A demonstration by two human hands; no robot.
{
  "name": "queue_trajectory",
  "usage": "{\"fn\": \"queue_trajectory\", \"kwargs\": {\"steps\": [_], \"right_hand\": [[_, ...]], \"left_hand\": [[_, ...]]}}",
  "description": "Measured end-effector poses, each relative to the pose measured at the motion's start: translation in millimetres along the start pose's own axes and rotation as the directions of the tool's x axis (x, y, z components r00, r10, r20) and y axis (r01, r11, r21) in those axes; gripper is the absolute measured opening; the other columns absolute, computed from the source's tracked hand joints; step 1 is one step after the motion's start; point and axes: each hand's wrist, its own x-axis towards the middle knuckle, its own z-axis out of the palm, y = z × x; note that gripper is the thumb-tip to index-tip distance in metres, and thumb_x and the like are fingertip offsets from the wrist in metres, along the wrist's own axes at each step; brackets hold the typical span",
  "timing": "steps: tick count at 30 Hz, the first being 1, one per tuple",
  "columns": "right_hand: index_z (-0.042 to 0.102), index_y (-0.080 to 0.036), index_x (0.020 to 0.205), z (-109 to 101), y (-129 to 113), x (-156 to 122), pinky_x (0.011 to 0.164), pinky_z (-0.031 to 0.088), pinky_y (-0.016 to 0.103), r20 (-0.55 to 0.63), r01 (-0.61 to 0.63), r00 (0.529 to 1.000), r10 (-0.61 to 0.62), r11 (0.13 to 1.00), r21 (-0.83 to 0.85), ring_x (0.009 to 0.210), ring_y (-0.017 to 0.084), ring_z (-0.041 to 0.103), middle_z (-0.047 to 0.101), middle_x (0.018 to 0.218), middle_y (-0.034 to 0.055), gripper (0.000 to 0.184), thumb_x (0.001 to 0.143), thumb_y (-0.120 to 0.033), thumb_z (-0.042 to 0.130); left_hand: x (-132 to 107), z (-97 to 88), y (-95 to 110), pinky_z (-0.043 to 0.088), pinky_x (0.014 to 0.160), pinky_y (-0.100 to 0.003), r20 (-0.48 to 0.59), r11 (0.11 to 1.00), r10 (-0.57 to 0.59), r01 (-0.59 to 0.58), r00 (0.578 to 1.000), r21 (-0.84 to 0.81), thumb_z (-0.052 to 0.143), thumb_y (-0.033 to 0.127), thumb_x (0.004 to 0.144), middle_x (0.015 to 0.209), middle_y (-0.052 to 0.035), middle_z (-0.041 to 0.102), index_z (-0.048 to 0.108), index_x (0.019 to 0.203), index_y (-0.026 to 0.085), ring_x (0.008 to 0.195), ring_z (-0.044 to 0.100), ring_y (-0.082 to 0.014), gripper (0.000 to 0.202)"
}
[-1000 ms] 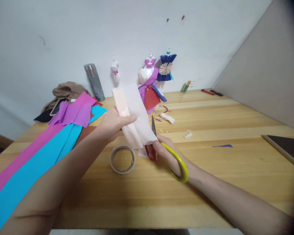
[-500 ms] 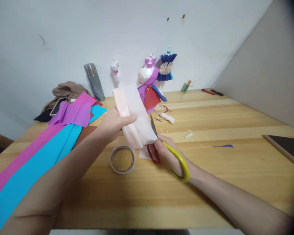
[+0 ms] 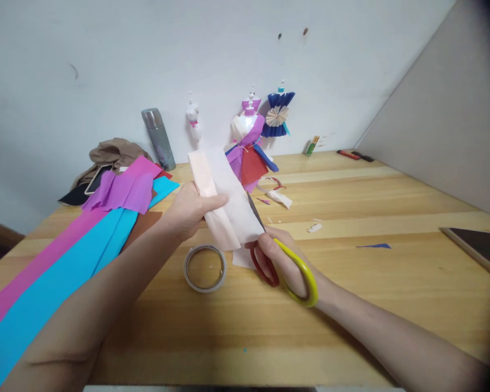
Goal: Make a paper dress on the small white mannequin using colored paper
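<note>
My left hand (image 3: 196, 209) pinches a pale, folded sheet of crepe paper (image 3: 234, 201), thumb on top, holding it raised above the table. In my right hand (image 3: 280, 253) is a pair of scissors (image 3: 308, 272) with one yellow and one red handle. Its dark blade lies along the paper's right edge, and my right fingers touch the paper's lower right corner. How much paper sits between the blades is hidden. On the table below is a roll of tape (image 3: 187, 275), with a white scrap (image 3: 242, 258) beside it.
Left lie long strips of blue (image 3: 61, 283) and pink crepe paper, a brown cloth (image 3: 116, 152) and a grey flask (image 3: 159, 141). Along the wall stand small dress forms, one in a red and purple paper dress (image 3: 253, 163). Scraps and a dark tablet-like object (image 3: 477, 247) lie right.
The scissors' handles have come a little closer to each other, and the blade has shifted slightly along the paper's right edge. Both hands keep their holds.
</note>
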Motion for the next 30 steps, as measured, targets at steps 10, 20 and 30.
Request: {"fn": "queue_trajectory", "kwargs": {"steps": [10,20,30], "right_hand": [[0.056,-0.021,0.079,9.9,-14.4,-0.8,0.028,0.025,0.019,-0.060,-0.093,0.994,0.097,0.994,0.060,0.026,0.007,0.033,0.042,0.036,-0.0089,0.058,0.088,-0.077,0.047],[0.048,-0.022,0.062,4.7,-7.6,3.1,0.045,0.038,0.027,0.030,0.000,1.000,-0.002,0.998,0.069,0.043,0.013,0.051,0.052,0.049,-0.0015,0.062,0.086,-0.079,0.046],[0.053,-0.022,0.067,1.4,-9.7,3.0,0.051,0.041,0.030,0.045,0.048,0.998,-0.051,0.996,0.074,0.050,0.015,0.053,0.056,0.056,0.0001,0.058,0.089,-0.075,0.046]], "left_hand": [[-0.2,0.3,-2.5,0.057,0.084,-0.041,-0.005,1.000,0.004,-0.004,1.000,-0.024,0.087,0.026,0.058,0.094,-0.0119,0.077,0.072,0.095,0.011,0.094,0.072,-0.0300,0.043],[-3.2,3.0,-2.2,0.057,0.079,-0.041,0.028,0.999,-0.048,0.048,0.998,0.001,0.090,0.031,0.056,0.095,-0.0127,0.077,0.070,0.095,0.011,0.092,0.072,-0.0307,0.048],[-3.9,3.5,-3.4,0.057,0.075,-0.039,0.056,0.996,-0.092,0.091,0.994,0.006,0.091,0.023,0.052,0.090,-0.0105,0.078,0.072,0.094,0.011,0.090,0.073,-0.0313,0.047]]}}
